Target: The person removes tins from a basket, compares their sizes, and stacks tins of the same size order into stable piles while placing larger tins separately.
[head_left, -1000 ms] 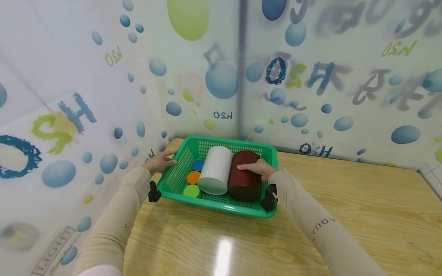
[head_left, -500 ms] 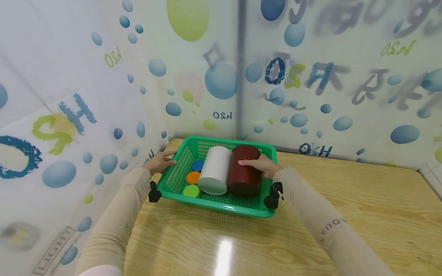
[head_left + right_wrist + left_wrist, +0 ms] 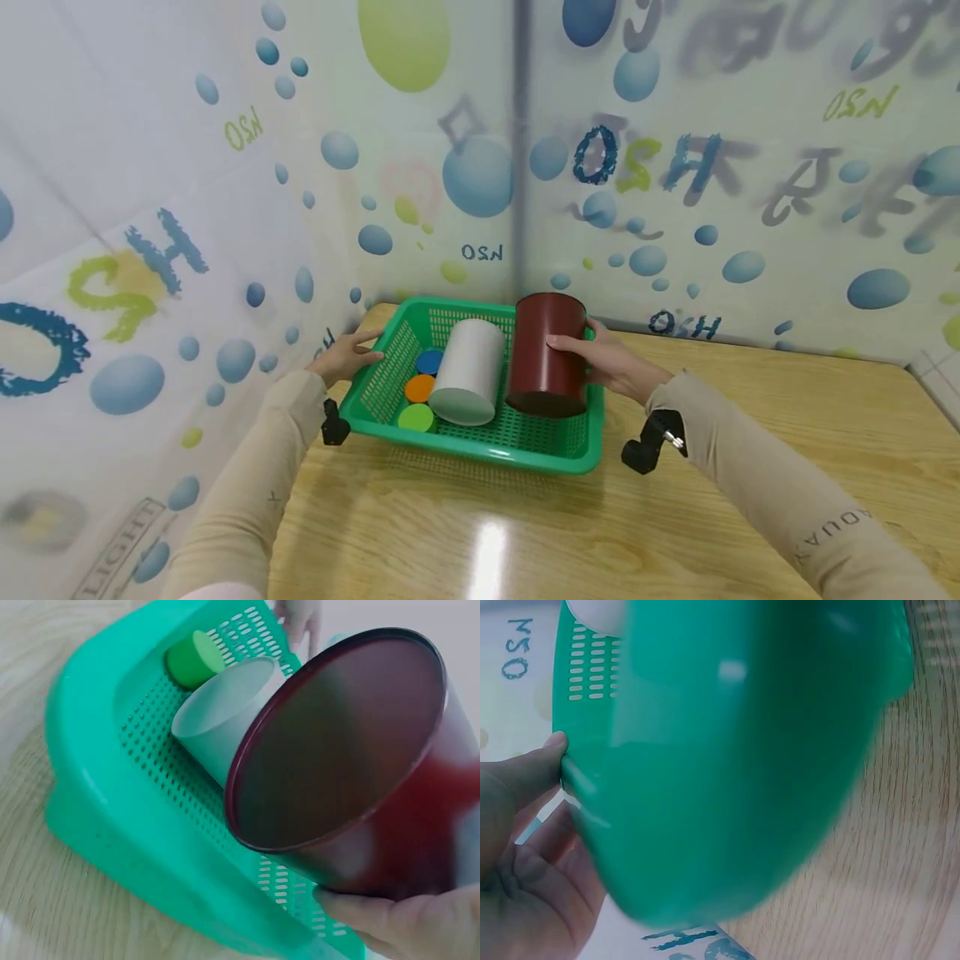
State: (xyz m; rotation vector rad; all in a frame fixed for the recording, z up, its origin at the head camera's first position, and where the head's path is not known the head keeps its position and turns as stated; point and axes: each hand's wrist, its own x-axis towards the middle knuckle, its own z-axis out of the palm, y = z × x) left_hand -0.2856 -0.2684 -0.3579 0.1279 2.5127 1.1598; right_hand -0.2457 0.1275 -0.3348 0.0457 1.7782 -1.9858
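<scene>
A dark red cylindrical canister (image 3: 546, 354) is gripped from its right side by my right hand (image 3: 611, 362), thumb across its front. It is lifted and tilted over the right part of a green plastic basket (image 3: 457, 448). The right wrist view shows its flat round end (image 3: 337, 742) close up. At the basket's left rim, my left hand (image 3: 345, 357) pinches the edge; the left wrist view has the thumb (image 3: 553, 744) on the rim and the fingers outside. Inside the basket, a white cylinder (image 3: 468, 367) leans beside small blue (image 3: 430, 362), orange (image 3: 419, 387) and light green (image 3: 417, 418) cylinders.
The basket stands on a wooden table (image 3: 750, 450) near its back left corner. A patterned curtain (image 3: 637, 208) hangs behind the table and along its left side. A black camera mount (image 3: 648, 446) sticks out from the right wrist, just right of the basket.
My right hand has raised the dark red canister from the basket floor, shifting it up and slightly right, away from the white cylinder. The left hand stays at the rim.
</scene>
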